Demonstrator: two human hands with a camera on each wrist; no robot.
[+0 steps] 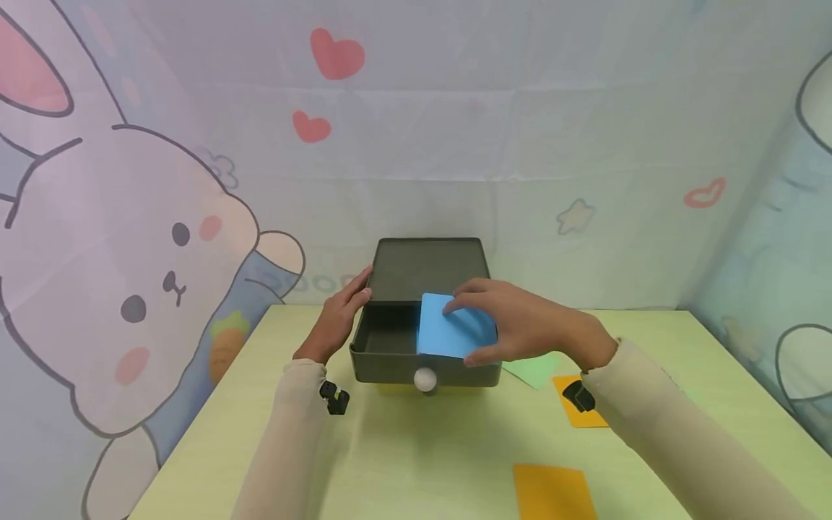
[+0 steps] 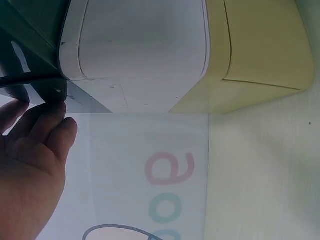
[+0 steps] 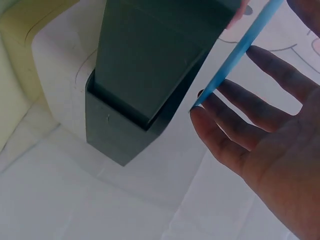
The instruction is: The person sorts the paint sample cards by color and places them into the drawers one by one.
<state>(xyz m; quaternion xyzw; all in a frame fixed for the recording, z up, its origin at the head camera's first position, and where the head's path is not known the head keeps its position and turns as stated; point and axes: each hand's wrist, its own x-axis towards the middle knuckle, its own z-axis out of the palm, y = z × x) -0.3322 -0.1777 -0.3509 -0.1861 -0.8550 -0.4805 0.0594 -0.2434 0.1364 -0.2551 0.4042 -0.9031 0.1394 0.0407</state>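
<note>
On the table stands a dark green box (image 1: 429, 267) whose front drawer (image 1: 383, 367), with a round white knob (image 1: 425, 379), is pulled out. My right hand (image 1: 533, 321) pinches a blue square sheet (image 1: 437, 334) over the drawer's right half, thumb at its near edge and fingers on its far side. In the right wrist view the blue sheet (image 3: 235, 55) shows edge-on against the fingertips. At the box's left side my left hand (image 1: 334, 318) rests with its fingers extended along the wall. The drawer's left part shows a dark inside.
Below the green box sit a white tier (image 2: 145, 40) and a yellow tier (image 2: 265, 40). To the right on the table (image 1: 416, 462) lie a green sheet (image 1: 536, 370), an orange sheet (image 1: 578, 415) and a nearer orange sheet (image 1: 555, 493). A printed cloth (image 1: 520, 130) hangs behind.
</note>
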